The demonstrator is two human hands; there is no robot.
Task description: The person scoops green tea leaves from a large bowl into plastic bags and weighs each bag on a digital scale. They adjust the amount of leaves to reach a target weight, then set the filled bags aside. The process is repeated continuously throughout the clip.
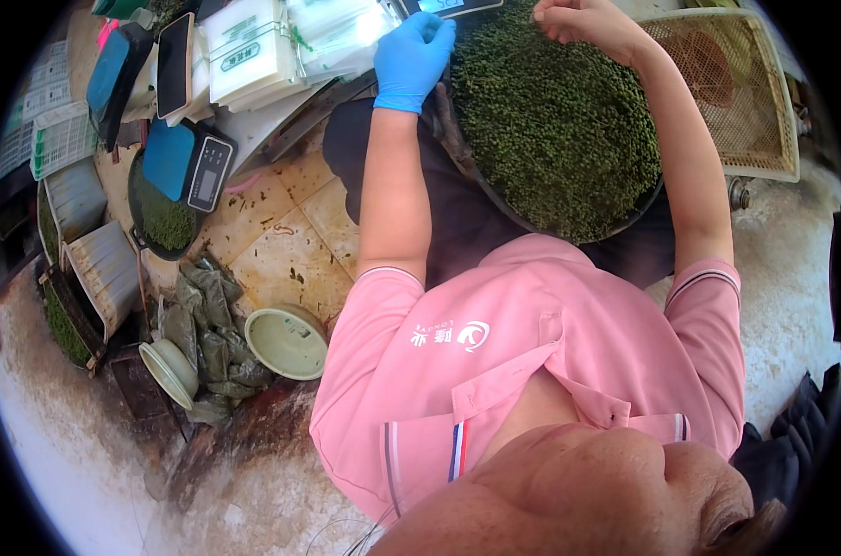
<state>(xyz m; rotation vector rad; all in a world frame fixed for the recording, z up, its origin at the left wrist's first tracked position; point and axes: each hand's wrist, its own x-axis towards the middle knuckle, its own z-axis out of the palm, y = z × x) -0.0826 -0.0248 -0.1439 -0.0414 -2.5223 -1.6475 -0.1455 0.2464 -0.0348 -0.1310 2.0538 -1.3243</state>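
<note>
We are resting our gloved left hand (412,57) and bare right hand (583,20), held apart and loosely curled, on the green sprigs (555,116) in the pan (513,211).

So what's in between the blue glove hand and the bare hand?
In the head view, only the heap of small green sprigs in the dark round basin lies between the gloved left hand and the bare right hand.

Blue glove (412,60), dark green sprigs (555,120), pink shirt (532,371), beige basket (745,93).
</note>
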